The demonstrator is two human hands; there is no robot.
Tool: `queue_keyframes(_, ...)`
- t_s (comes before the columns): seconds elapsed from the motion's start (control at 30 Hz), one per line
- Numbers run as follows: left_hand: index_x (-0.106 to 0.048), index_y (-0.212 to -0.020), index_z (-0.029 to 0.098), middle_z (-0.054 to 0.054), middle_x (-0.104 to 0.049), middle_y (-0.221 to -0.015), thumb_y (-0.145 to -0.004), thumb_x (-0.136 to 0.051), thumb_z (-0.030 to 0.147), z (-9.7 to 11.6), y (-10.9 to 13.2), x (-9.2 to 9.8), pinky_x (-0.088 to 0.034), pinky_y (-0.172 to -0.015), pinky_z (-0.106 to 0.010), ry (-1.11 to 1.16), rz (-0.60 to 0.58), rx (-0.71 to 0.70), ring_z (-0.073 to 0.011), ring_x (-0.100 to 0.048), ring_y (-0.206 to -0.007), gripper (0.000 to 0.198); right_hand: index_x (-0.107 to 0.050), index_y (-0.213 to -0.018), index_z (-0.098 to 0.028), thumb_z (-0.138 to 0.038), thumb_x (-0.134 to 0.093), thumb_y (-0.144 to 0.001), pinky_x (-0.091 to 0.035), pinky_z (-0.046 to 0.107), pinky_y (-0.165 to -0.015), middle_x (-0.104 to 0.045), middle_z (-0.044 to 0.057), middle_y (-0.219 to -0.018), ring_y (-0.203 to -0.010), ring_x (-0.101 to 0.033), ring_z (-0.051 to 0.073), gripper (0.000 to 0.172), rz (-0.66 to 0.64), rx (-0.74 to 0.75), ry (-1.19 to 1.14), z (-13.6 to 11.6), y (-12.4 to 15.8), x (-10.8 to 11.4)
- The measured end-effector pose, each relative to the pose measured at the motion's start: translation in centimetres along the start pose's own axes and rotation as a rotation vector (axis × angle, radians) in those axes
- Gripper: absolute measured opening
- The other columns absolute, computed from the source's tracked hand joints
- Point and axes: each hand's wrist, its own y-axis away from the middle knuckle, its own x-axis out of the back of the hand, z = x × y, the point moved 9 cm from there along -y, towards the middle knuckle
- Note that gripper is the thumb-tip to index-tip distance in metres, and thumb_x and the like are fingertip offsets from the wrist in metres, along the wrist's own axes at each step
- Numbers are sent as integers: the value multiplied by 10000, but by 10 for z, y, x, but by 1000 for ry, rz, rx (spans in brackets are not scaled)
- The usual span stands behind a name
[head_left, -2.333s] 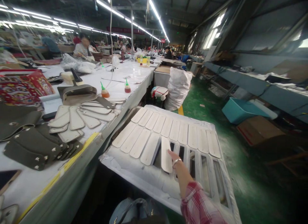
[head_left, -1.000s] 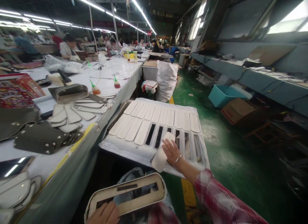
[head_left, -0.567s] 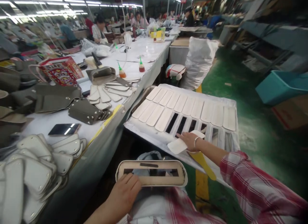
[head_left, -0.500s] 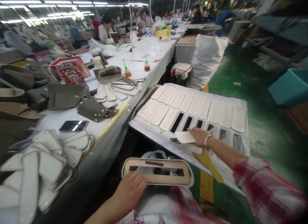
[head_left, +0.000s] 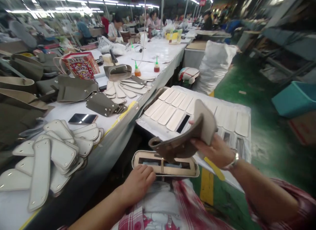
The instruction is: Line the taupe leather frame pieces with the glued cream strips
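My left hand [head_left: 142, 183] is closed over the near left edge of a long, rounded beige piece [head_left: 145, 170] with dark slots, held above my lap. A narrow upright bar crosses that piece near its middle. In my right hand [head_left: 221, 151], a bent grey-brown leather piece [head_left: 189, 139] is gripped by its right part, with the thumb on the near side. Its lower left end hangs just above the far edge of the beige piece; whether they touch I cannot tell. Behind it, pale panels [head_left: 161, 114] lie in rows on a white-covered board [head_left: 145, 126].
A white worktable [head_left: 170, 53] on the left carries a heap of white leather straps [head_left: 40, 170], a phone [head_left: 82, 118], grey-green leather parts [head_left: 76, 88] and small bottles with green nozzles [head_left: 156, 67]. A yellow tool [head_left: 216, 169] lies at the board's near edge. Co-workers sit farther back.
My right hand has left the pale piece on the board and now holds the grey-brown leather piece over the beige one. My left hand keeps its hold. The view has shifted slightly.
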Motion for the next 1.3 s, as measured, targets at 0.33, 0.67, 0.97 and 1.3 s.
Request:
queue_keyframes(0.33, -417, -922, 142, -54, -400, -850, -892, -510, 120, -5, 6, 1, -407, -685, -398, -116, -37, -18, -247, -418, -763, 100, -302, -1330, -21, -310, -542, -643, -356, 415, -856, -429, 162, -1144, -998, -395, 266, 783, -331, 63, 497, -18, 27, -83)
queue_keyframes(0.67, -444, -1023, 106, -79, -403, -893, -894, -432, 120, -2, 23, 8, -420, -760, -395, -142, 20, -83, -245, -417, -820, 130, -186, -1412, -82, -535, -541, -706, -319, 385, -715, -423, 161, -1096, -835, -406, 241, 912, -483, 312, 669, -33, 29, -136)
queue_keyframes(0.97, -315, -1261, 142, -78, -394, -901, -923, -348, 116, -12, 27, 23, -420, -724, -368, -81, -22, -148, -231, -414, -802, 340, -290, -1385, -275, -536, -559, -717, -314, 307, -618, -407, 124, -993, -738, -417, 207, 765, -415, 521, 511, -41, 49, -144)
queue_keyframes(1.3, -450, -1026, 83, -79, -409, -840, -934, -308, 110, -10, 32, 16, -418, -708, -360, -85, -38, -88, -222, -427, -761, 172, -369, -1349, -276, -531, -565, -728, -378, 350, -550, -96, 108, -1427, -747, -435, 223, 699, -412, 576, 689, -58, 64, -159)
